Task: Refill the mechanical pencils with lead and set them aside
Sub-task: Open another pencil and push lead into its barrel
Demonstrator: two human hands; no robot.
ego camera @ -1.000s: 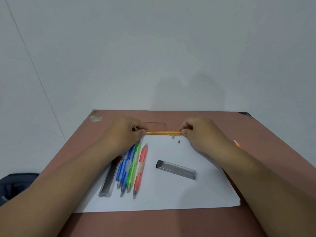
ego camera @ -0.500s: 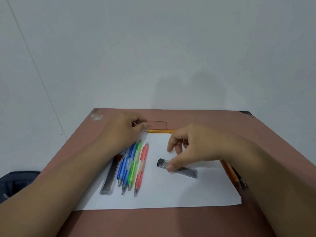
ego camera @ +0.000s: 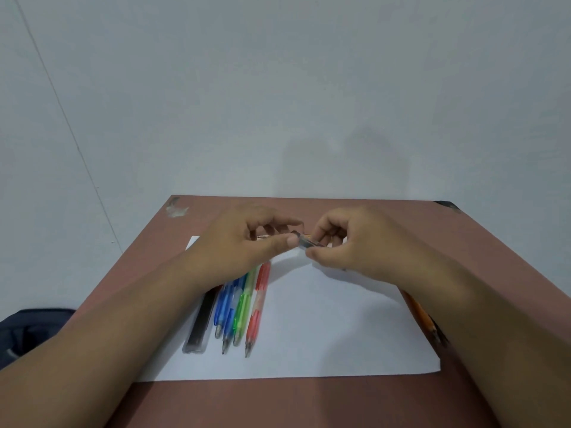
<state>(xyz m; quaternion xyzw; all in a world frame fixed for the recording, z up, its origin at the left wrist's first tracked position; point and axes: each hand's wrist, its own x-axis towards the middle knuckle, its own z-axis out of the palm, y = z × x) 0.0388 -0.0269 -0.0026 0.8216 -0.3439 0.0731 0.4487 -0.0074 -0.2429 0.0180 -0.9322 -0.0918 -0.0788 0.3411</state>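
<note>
Two hands: we hold both at centre frame, above the white sheet (ego camera: pixel 309 335).
Right hand (ego camera: pixel 349 242): fingers and thumb clamped on the clear lead case (ego camera: pixel 307 242).
Left hand (ego camera: pixel 247 242): thumb pressed to the case's left end; whether the curled fingers behind also keep the orange pencil (ego camera: pixel 262 237) we cannot tell.
Pencils waiting: blue (ego camera: pixel 223 307), green (ego camera: pixel 242 307) and red (ego camera: pixel 259 304), side by side at lower left of the sheet, beside a dark lead case (ego camera: pixel 200 319).
Pencils at right edge: orange ones (ego camera: pixel 423 316), partly hidden by our forearm.
Risk: if the cap pops off suddenly, we judge the leads may spill and snap.
Risk: a tilted case could scatter leads over the brown table (ego camera: pixel 309 403).
</note>
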